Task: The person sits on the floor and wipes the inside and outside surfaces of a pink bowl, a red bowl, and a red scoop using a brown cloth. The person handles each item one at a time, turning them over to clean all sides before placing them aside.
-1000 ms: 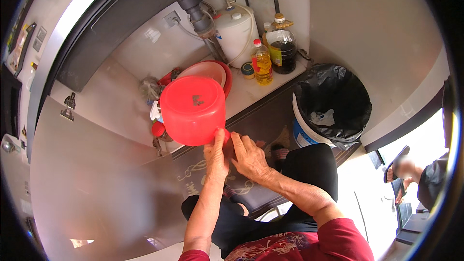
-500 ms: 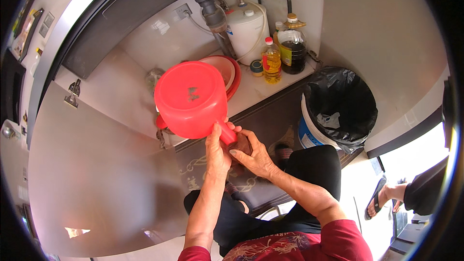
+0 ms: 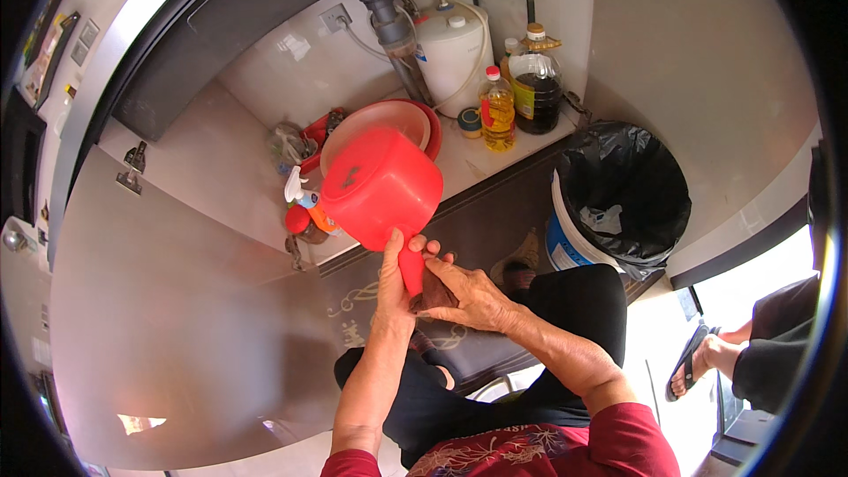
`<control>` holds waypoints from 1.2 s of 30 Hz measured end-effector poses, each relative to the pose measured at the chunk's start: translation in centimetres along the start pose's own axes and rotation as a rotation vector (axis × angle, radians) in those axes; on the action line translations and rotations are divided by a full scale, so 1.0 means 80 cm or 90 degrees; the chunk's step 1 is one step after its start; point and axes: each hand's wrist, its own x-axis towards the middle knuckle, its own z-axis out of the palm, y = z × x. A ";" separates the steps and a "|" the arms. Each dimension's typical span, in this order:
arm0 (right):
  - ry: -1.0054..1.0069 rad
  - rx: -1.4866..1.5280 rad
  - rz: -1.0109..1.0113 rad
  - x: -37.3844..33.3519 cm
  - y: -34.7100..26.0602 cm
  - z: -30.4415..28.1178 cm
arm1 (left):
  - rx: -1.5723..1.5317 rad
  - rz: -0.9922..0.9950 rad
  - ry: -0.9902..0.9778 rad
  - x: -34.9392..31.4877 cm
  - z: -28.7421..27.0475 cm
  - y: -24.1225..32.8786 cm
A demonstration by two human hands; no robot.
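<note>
A red plastic water dipper (image 3: 385, 184) is held in front of the open cabinet, its scuffed base facing up and its handle pointing toward me. My left hand (image 3: 394, 281) is closed around the handle, thumb along the top. On the handle's end, my right hand (image 3: 477, 299) presses a dark brown cloth (image 3: 435, 290), pinched between thumb and fingers. Beyond the dipper, on the cabinet floor, a pale pink basin (image 3: 353, 130) sits in a red one, partly hidden by the dipper.
Left of the basins are a spray bottle (image 3: 305, 197) and a red-lidded jar (image 3: 300, 223). A white tank (image 3: 450, 57), an oil bottle (image 3: 497, 115) and a dark bottle (image 3: 536, 97) stand behind. A black-lined bin (image 3: 565, 230) is at right, near another person's sandalled foot (image 3: 693, 367).
The dipper has turned and shifted right and nearer, uncovering the spray bottle and more of the basins. My right hand and the cloth have slid to the handle's end.
</note>
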 end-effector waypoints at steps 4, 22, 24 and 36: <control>-0.018 0.096 0.020 0.000 -0.004 -0.004 | -0.019 -0.001 0.023 0.001 -0.006 0.005; 0.395 -0.328 -0.203 0.038 0.009 -0.020 | 0.084 -0.158 -0.025 -0.034 0.001 -0.027; 0.433 -0.328 -0.201 0.038 0.011 -0.027 | 0.111 -0.182 -0.033 -0.035 0.009 -0.023; 0.656 0.231 0.108 0.044 0.021 -0.047 | 0.178 -0.248 0.011 -0.051 0.000 -0.037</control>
